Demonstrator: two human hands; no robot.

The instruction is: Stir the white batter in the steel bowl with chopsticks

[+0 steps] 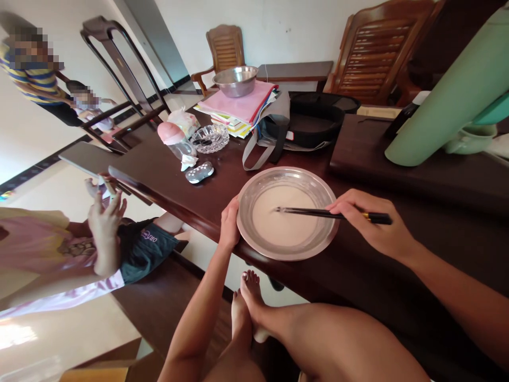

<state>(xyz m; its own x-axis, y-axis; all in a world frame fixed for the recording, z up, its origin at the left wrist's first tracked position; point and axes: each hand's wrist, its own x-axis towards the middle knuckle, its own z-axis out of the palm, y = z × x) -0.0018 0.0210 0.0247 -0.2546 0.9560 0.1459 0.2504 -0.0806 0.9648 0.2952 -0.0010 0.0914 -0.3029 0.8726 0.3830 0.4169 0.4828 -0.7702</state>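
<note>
A wide metal bowl (324, 239) sits at the near edge of the dark wooden table, partly filled with a pale, creamy liquid (278, 223). My left hand (229, 223) grips its left rim, with the fingertips hidden beneath or behind the wall. Across the right rim reaches my right hand (368, 220), its fingers wrapped round a pair of black chopsticks (314, 212). Their tips dip into the liquid near the middle of the bowl and have some of it on them.
Behind the bowl lie a grey-and-black bag (310, 119), a stack of folders (238, 109) bearing a smaller metal bowl (236, 82), and a glass ashtray (210, 139). A green cylinder (441, 90) leans in at right. Someone with a phone sits at left; two people are farther back.
</note>
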